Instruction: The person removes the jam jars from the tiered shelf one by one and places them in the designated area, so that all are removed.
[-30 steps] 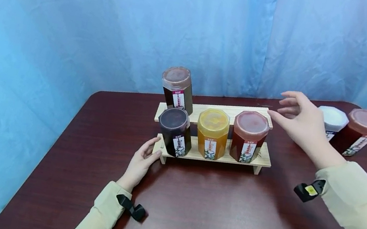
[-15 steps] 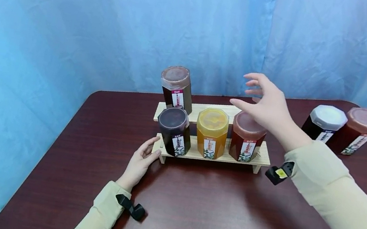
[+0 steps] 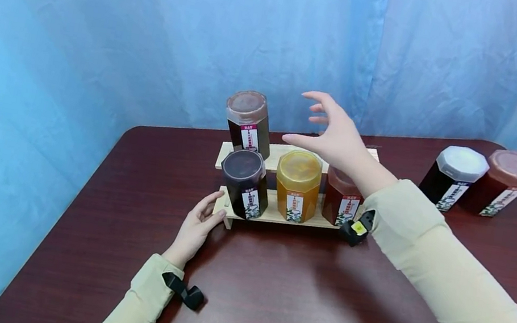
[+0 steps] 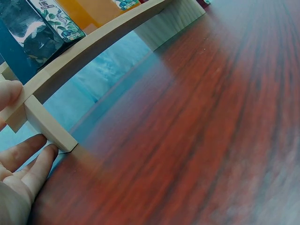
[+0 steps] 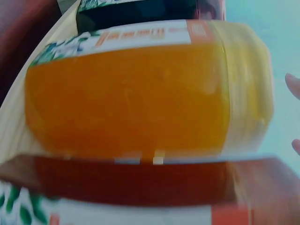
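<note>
A two-step wooden rack [image 3: 272, 205] stands on the table. My left hand [image 3: 193, 231] grips its left end; in the left wrist view the thumb [image 4: 9, 93] lies on the shelf edge and the fingers [image 4: 40, 164] are against the leg. On the front step are a dark jar [image 3: 245, 185], a yellow jar [image 3: 296, 188] and a red jar [image 3: 341, 199], the red one partly behind my right wrist. A brown jar [image 3: 248, 122] is on the back step's left end. Holding nothing, my right hand [image 3: 337, 141] hovers above the back step with thumb and fingers spread.
Toward the table's right edge, a dark jar with a white lid [image 3: 453, 178] stands beside another red jar [image 3: 501, 184]. The dark red table [image 3: 277, 292] runs back to a blue curtain [image 3: 208, 31].
My right hand has moved left from near the right-hand jars to above the rack, its fingers still spread. My left hand has stayed on the rack's end.
</note>
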Available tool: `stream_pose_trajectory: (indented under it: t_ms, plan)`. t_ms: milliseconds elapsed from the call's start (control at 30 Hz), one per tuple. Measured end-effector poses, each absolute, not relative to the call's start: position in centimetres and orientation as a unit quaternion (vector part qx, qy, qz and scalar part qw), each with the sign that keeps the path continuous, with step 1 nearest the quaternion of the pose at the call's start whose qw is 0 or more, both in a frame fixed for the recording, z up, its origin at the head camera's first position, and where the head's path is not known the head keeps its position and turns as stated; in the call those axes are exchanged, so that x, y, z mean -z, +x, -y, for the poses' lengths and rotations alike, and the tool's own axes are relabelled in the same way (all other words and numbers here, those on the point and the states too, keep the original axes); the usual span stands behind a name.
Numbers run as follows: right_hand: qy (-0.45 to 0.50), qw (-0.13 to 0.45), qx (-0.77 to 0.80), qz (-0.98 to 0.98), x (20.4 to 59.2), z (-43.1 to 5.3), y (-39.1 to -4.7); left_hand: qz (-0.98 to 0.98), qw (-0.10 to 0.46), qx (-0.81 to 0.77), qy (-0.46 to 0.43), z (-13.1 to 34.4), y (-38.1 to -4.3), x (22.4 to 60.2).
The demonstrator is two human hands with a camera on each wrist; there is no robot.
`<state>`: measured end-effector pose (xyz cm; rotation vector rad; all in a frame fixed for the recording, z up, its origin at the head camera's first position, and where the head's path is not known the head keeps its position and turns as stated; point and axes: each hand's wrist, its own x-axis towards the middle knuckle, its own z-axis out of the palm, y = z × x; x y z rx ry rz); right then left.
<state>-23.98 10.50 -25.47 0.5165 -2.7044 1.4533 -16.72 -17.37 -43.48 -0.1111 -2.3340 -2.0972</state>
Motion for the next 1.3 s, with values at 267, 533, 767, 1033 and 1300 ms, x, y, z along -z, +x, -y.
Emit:
stream_pose_trajectory:
  t_ms: [267, 533, 767, 1033, 1300]
  plan:
    - [0.194, -0.012, -0.447, 0.873, 25.4, -8.1, -24.2, 0.739, -0.005, 0.673, -0.031, 17.3, -16.5, 43.5]
    - [0.222, -0.037, -0.439, 0.87, 25.3, -6.4, -24.6, 0.737, -0.007, 0.674, -0.038, 17.2, -16.6, 43.3]
    - [0.249, -0.04, -0.433, 0.865, 25.0, -4.8, -24.6, 0.734, -0.004, 0.678, -0.038, 17.0, -16.5, 43.3]
    - [0.24, -0.014, -0.42, 0.875, 25.5, -3.7, -25.1, 0.736, -0.003, 0.676, -0.04, 17.0, -16.6, 43.3]
    - [0.233, 0.007, -0.42, 0.877, 26.3, -2.9, -25.4, 0.733, -0.006, 0.679, -0.036, 17.1, -16.3, 43.5]
